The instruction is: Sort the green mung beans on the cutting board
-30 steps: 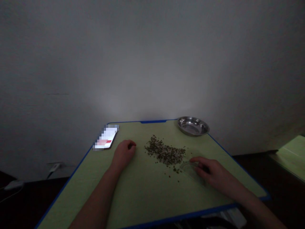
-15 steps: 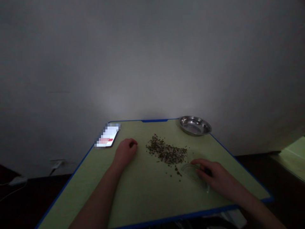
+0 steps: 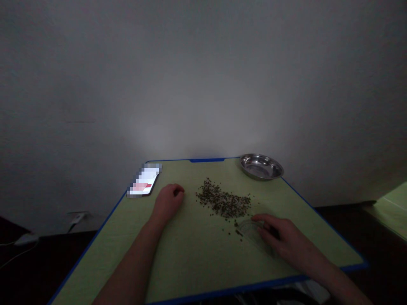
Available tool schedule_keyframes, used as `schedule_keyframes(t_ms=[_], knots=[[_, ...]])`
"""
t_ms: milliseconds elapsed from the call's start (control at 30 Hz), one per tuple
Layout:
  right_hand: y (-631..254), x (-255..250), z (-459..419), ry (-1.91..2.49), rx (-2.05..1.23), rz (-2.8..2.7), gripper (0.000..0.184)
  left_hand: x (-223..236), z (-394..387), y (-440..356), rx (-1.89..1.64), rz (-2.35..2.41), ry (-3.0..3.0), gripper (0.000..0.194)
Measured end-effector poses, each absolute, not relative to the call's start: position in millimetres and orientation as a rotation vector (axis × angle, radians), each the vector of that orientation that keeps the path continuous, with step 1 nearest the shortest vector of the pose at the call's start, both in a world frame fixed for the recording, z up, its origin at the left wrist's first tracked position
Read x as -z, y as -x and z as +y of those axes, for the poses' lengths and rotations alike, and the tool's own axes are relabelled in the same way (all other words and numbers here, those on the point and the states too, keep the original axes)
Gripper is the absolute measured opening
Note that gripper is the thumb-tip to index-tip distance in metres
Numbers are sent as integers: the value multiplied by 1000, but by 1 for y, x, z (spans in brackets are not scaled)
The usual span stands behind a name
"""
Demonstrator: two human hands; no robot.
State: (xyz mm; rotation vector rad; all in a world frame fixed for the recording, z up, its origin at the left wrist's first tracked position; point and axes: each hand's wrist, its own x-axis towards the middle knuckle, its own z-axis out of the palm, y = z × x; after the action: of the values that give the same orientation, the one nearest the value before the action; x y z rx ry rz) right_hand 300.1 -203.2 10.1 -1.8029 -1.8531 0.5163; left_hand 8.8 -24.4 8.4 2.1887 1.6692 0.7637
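Observation:
My right hand [image 3: 279, 233] grips a clear half-round piece [image 3: 249, 231] that looks like a protractor, its outline faint against the green table [image 3: 190, 262]. Its edge lies by a few stray grains at the near side of a spread-out pile [image 3: 224, 201]. Dark, bean-like grains and paler small ones are mixed in that pile. Left of the pile, my left hand [image 3: 168, 201] rests on the tabletop with its fingers curled in, and nothing shows in it.
At the far right corner stands a shiny metal bowl [image 3: 261, 167]. A phone [image 3: 144, 180] with a lit screen, partly blurred out, lies at the left edge. Behind the table rises a grey wall [image 3: 203, 84]. A white plug with a cable [image 3: 77, 219] is low on the left.
My right hand has shifted slightly left, and the clear piece has turned and come closer to the stray grains. My left hand stays in place.

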Motion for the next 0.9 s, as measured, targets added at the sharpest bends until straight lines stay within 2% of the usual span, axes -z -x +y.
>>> schedule_keyframes(t_ms=[900], knots=[[-308, -6, -202, 1802, -339, -1763, 37, -9, -26, -9, -773, 1684, -2190, 24]])
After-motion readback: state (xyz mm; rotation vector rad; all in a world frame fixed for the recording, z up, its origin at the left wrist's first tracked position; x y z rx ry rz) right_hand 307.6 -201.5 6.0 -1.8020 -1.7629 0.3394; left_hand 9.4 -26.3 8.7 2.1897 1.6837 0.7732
